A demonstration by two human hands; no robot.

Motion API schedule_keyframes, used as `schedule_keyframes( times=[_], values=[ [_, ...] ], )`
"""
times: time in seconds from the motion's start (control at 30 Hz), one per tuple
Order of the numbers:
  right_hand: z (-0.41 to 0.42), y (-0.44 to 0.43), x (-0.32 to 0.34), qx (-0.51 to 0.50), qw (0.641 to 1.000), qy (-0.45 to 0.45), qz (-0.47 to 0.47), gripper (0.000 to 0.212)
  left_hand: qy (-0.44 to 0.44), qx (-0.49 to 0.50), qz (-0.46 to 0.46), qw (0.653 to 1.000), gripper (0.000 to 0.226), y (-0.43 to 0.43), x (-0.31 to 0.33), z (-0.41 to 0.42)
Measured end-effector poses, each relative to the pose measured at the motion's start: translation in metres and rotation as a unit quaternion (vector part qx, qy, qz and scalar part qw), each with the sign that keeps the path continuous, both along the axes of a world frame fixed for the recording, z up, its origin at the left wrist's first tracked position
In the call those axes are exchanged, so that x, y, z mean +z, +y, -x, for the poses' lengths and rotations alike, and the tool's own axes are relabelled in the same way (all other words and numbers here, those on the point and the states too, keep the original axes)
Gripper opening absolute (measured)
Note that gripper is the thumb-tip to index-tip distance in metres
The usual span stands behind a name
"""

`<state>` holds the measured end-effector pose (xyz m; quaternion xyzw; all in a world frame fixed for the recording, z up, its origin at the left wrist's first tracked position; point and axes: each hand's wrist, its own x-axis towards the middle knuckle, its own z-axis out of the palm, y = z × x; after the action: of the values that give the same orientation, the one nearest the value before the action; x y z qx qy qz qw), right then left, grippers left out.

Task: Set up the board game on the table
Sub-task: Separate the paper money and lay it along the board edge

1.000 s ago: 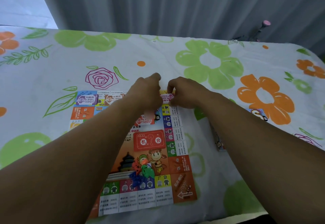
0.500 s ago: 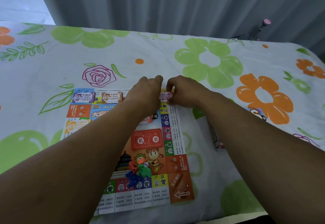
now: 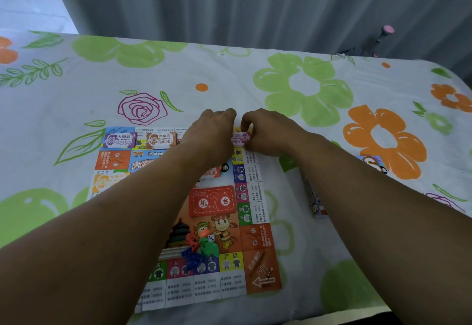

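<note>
The paper game board lies flat on the floral tablecloth. At its far right corner both hands meet over a small pink stack of play money. My right hand pinches its right end. My left hand has its fingers curled over the left end, which is hidden. A purple money stack and a brown one lie along the far edge. A red money stack and the orange chance cards sit mid-board. Plastic pawns and a die lie near the front.
A colourful game box lies right of the board, mostly under my right forearm. The table's front edge is close below the board. A grey curtain hangs behind the table, and a pink-tipped stand rises at the back right.
Both hands stay at the far right corner on the pink stack, moving only slightly. The left thumb has closed in toward the right hand. The view has drifted a little.
</note>
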<state>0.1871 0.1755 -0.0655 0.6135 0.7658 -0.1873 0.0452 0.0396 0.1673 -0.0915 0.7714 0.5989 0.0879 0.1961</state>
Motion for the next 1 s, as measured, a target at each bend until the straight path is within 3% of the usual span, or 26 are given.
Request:
schedule_keyframes(
  times=[0.83,1.0],
  values=[
    [-0.001,0.0,0.0,0.0,1.0,-0.002,0.002,0.03,0.006,-0.008,0.0,1.0,0.053,0.0,0.002,0.0],
    [0.0,0.003,0.01,-0.027,0.999,0.039,-0.023,0.037,-0.016,0.002,0.007,1.0,0.062,-0.001,0.009,0.001]
  ],
)
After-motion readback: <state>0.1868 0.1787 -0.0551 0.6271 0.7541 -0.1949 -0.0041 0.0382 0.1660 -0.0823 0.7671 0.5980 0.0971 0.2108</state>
